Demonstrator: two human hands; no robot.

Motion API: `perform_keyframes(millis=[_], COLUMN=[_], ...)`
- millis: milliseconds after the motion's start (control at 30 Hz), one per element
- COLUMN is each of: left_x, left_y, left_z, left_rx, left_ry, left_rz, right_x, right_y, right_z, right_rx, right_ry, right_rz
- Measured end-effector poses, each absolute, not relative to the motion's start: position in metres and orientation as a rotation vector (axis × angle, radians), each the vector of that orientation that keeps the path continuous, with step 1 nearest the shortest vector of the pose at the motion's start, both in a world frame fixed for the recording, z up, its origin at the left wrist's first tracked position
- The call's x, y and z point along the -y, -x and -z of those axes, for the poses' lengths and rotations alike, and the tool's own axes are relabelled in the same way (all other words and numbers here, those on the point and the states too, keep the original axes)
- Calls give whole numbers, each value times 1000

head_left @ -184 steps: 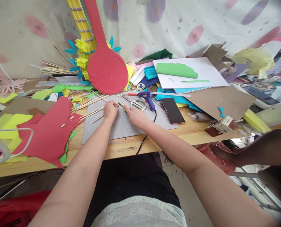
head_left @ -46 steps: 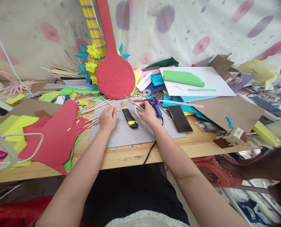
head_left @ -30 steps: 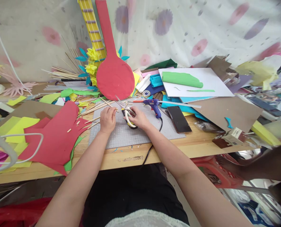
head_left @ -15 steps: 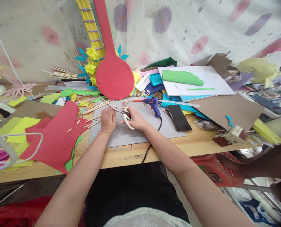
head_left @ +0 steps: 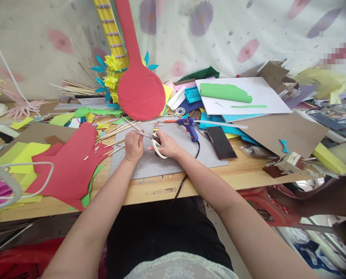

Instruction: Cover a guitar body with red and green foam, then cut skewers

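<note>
My right hand (head_left: 167, 145) is closed round the white handles of a pair of scissors (head_left: 159, 150). The blades point left and meet the fingertips of my left hand (head_left: 134, 146). That hand is closed in a pinch; a thin wooden stick (head_left: 116, 150) runs into it from the left, and its far end is hidden by the fingers. Both hands are above a grey cutting mat (head_left: 173, 164). Just right of them lies a blue glue gun (head_left: 189, 128) with a white glue stick in its back. Short cut bits lie near the blades and on red paper (head_left: 65, 162).
Behind stands a red round-bodied, long-necked instrument shape (head_left: 141, 95) beside a yellow fretted neck (head_left: 113, 33). A phone (head_left: 221, 142) lies right of the glue gun. A white board (head_left: 266, 93) bears green paper (head_left: 225, 93). Another person's leg (head_left: 315, 201) shows at right.
The view has shifted very slightly. Both hands and the scissors hold nearly the same place and pose as before.
</note>
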State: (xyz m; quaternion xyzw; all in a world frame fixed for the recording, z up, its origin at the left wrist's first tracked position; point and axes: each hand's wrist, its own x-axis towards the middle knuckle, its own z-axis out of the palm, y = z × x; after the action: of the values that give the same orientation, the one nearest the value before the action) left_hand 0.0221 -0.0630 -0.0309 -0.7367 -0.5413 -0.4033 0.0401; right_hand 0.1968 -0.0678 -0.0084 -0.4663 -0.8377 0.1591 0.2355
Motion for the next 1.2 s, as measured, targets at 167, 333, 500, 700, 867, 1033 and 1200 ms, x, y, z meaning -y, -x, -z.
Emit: perform_keyframes(millis=[167,333,500,700,867,1033,1200], left_x=[65,67,66,63,63,63,63], left_y=[-22,-23,-23,-23,-24,-25,-24], left_z=[28,24,24,29,30,31,31], left_rx=[1623,1621,1456,1354,1378,1390,1333], left_ry=[2236,2212,2183,2197,2198,2209,2211], left_rz=[1244,1294,1356,1392,1424,1461,1477], right_x=[68,68,64,61,64,66,67], right_y=[-196,-202,-208,-203,-201,-200,-200], right_z=[8,5,10,13,13,10,8], right_rx=[2290,2246,2291,2277,2268,2290,2333], right_ry=[1467,1417,1179,1128,1136,1136,1174], right_rz=[-353,-436,-447,-448,-465,-481,-498])
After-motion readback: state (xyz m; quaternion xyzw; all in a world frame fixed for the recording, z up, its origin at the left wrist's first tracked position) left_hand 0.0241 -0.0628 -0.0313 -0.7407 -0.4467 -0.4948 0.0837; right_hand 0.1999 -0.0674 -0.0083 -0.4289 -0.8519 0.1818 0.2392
